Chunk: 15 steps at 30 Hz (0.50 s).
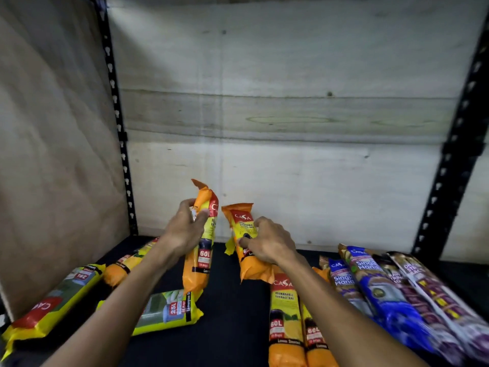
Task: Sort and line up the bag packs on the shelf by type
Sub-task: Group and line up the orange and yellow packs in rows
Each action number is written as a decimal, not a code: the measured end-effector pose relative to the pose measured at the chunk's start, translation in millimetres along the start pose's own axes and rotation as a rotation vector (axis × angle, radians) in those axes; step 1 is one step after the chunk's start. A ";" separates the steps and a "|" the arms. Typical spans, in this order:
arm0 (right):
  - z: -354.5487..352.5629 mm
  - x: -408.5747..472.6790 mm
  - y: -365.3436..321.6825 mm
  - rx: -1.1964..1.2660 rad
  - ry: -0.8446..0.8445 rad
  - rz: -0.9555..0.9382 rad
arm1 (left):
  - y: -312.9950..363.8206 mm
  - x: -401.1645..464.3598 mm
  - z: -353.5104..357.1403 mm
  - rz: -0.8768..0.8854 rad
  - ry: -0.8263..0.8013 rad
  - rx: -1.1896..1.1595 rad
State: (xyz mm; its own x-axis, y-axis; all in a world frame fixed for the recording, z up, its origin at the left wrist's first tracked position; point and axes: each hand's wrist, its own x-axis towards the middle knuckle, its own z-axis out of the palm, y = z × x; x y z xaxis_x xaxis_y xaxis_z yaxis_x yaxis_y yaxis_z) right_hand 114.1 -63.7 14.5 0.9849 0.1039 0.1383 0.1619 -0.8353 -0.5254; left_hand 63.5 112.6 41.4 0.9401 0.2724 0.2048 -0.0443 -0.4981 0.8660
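My left hand (pixel 185 229) grips an orange 60L pack (pixel 201 250), lifted and tilted upright above the dark shelf (pixel 232 327). Just to its right, my right hand (pixel 267 243) holds a second orange 60L pack (pixel 244 226), raised at its far end. Two more orange 60L packs (pixel 284 321) lie side by side at the front, under my right forearm. Another orange pack (pixel 127 263) lies at the left behind my left forearm. Two yellow packs lie on the left: one by the side wall (pixel 53 300), one (pixel 169 311) nearer the middle.
Blue packs (pixel 381 290) and purple-white packs (pixel 434 295) lie in a row on the right of the shelf. A wooden panel closes the left side; pale boards (pixel 291 115) form the back wall. Black perforated uprights (pixel 447 176) stand at both rear corners.
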 end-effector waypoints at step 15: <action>-22.9 -68.6 67.0 -0.026 -0.072 0.134 | -39.6 -28.2 98.6 -0.354 -0.307 -0.254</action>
State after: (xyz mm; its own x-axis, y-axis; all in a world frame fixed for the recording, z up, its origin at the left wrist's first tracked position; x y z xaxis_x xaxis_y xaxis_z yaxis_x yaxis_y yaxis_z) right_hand 56.0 -139.2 -11.0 0.9996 0.0283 0.0074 0.0281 -0.8580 -0.5129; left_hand 72.1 43.5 -43.7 0.9663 0.1153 -0.2300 0.2490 -0.1935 0.9490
